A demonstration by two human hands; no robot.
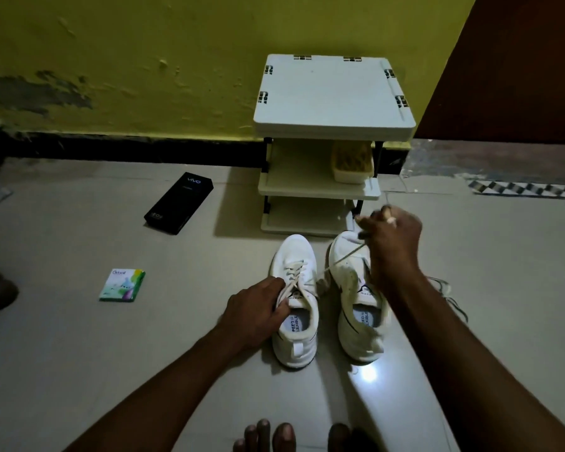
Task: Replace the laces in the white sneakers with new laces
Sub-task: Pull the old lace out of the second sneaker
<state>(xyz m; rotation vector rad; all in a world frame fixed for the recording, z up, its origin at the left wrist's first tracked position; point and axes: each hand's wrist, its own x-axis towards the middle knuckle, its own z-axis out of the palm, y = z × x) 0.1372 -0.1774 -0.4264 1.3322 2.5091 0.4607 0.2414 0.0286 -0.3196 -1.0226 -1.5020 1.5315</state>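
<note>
Right hand (pixel 392 236) pinches lace (pixel 343 256), taut down to sneaker (pixel 294 252) gripped by left hand (pixel 258 311); half unlaced. Other sneaker (pixel 356 324) looks bare, relacing seemingly not started.

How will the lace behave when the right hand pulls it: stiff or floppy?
Probably floppy: the lace runs straight only where the right hand pulls it taut. It looks thin and light, so it should lift easily. It may drag the sneaker, which is perhaps why the left hand holds it.
</note>
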